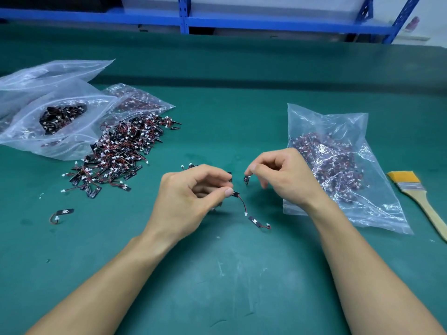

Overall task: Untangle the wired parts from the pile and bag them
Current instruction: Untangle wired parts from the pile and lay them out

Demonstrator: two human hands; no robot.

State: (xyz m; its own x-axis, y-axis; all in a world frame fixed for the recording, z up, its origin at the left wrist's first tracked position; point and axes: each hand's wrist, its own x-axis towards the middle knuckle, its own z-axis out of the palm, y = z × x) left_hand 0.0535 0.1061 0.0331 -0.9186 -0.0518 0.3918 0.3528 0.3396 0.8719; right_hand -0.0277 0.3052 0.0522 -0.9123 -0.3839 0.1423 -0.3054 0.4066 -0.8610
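Observation:
A pile of wired parts (116, 151), small black boards with red-black wires and white plugs, lies on the green mat at centre left. My left hand (191, 192) pinches several such parts; one wire (242, 204) hangs from it down to the mat. My right hand (283, 175) pinches a single black board (246, 179) just right of the left fingers. One loose part (258, 222) lies below the hands, another (61, 213) at far left. A clear bag (338, 165) holding many parts lies right of my right hand.
Open clear bags (60, 117) with more parts sit at the left behind the pile. A paintbrush (416, 197) with a wooden handle lies at the right edge. Blue shelving (183, 18) runs along the back of the green table (217, 274).

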